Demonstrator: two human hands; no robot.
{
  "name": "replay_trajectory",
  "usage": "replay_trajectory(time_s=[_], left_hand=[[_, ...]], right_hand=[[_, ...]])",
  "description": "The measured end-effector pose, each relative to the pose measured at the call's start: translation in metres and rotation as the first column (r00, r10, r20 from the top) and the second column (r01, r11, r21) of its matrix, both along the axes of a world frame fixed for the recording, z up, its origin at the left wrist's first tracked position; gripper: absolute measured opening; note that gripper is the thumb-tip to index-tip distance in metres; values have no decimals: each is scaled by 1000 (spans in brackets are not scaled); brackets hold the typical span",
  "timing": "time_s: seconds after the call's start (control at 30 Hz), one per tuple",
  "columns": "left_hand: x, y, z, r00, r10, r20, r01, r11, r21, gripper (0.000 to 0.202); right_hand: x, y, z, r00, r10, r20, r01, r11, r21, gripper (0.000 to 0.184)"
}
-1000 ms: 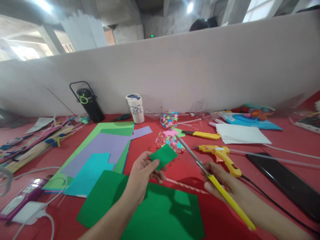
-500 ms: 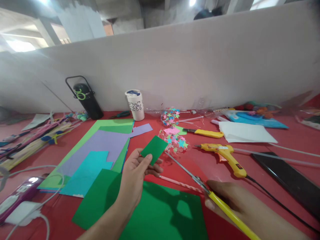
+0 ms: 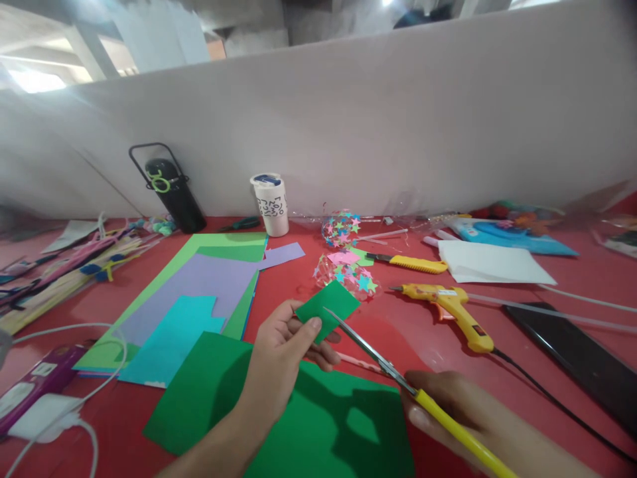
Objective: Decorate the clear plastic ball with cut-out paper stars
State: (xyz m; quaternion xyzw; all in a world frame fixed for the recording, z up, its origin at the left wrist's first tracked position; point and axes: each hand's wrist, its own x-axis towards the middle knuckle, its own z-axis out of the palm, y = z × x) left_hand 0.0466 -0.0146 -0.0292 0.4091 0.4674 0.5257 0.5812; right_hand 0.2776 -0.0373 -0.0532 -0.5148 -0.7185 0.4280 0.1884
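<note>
Paper sheets (image 3: 213, 285) in light green, purple and turquoise lay stacked at the left, with a large dark green sheet (image 3: 184, 385) at their near end. Above it, the left hand (image 3: 279, 345) pinched a small green piece (image 3: 328, 299) between thumb and fingers. Half a second earlier the tips of the yellow-handled scissors (image 3: 387, 366) had pointed just right of that piece; now they overlapped it, though contact could not be told. That suggested lining-up rather than cutting under way, as no slit was discernible. The right hand (image 3: 460, 398) was wrapped around the scissors' handle. Farther right lay a glue gun (image 3: 452, 304) and a black slab-like object (image 3: 562, 352).
</note>
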Motion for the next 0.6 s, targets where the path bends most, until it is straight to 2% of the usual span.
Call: replay_trajectory(time_s=[0.23, 0.43, 0.6], left_hand=[[-2, 0, 0, 1000, -21, 20, 21, 1000, 7, 14], [-4, 2, -1, 997, -58, 45, 57, 998, 21, 10], [-4, 2, -1, 997, -59, 58, 59, 998, 10, 9]], right_hand=[[-1, 1, 0, 997, -65, -32, 65, 998, -6, 32], [-4, 2, 2, 1000, 6, 27, -5, 999, -38, 35], [-3, 2, -5, 996, 66, 56, -65, 998, -18, 35]])
